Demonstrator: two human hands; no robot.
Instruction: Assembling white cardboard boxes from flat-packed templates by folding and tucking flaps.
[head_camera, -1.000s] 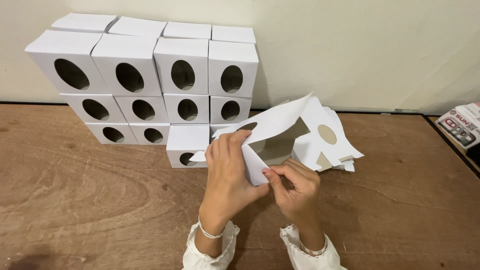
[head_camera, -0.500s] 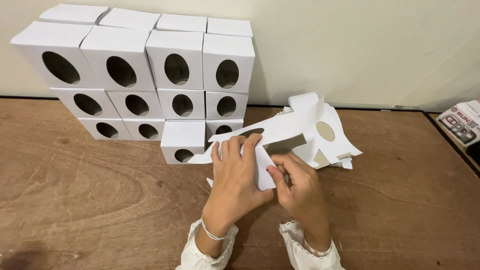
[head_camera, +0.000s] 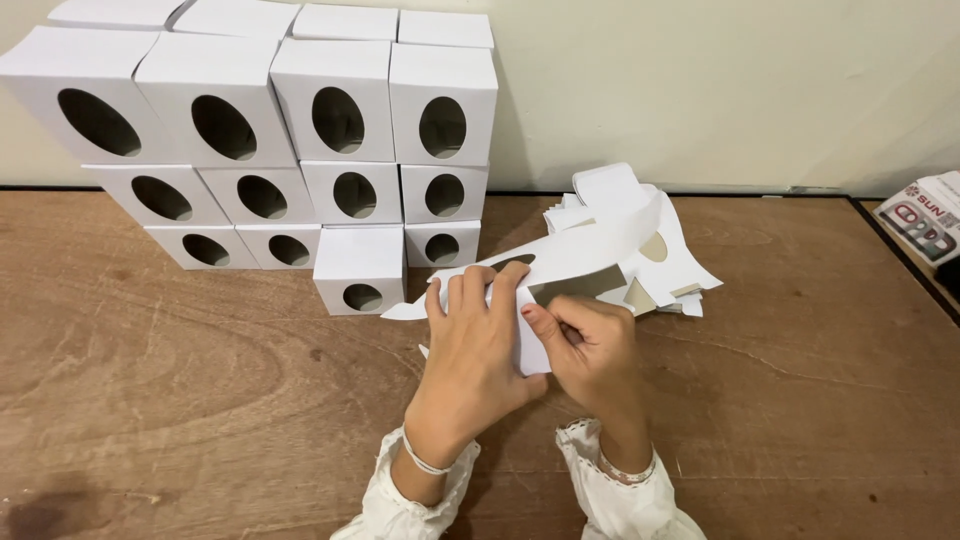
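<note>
Fingers: left hand spread over, right hand pinching the flat white box blank | blank: frame centre, stretching up-right from fingertips | stacked boxes upper left | wooden counter

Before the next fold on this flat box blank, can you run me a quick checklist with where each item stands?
1. Left hand on the box blank: ok, its fingers lie spread over the near end.
2. Right hand gripping the near flap: ok, thumb and fingers pinch it next to the left hand.
3. Blank free of the stack of flat blanks: cannot tell, its far end arches right over the stack.
4. Clearance to the single box in front of the wall of boxes: ok, it stands apart from the left hand.
5. Bare wooden table to work on: ok.
6. Flap seated in its slot: cannot tell, the hands cover it.
</note>
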